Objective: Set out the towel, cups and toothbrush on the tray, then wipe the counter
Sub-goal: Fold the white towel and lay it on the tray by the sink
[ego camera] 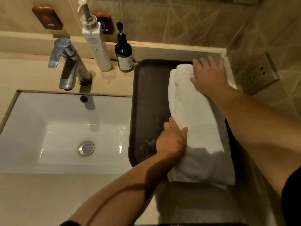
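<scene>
A folded white towel [197,121] lies lengthwise on the right half of a dark rectangular tray [149,95] on the counter right of the sink. Its near end overhangs the tray's front edge. My right hand [208,75] rests flat on the towel's far end, fingers spread. My left hand [172,139] presses against the towel's left edge near the middle, fingers on the cloth. No cups or toothbrush are in view. Water droplets sit on the tray's bare left side.
A white sink [65,131] with a chrome tap [68,66] fills the left. A tall white pump bottle [96,44] and a dark pump bottle [123,53] stand behind the tray. A wall socket [259,75] is at the right, and beige counter [40,198] runs along the front.
</scene>
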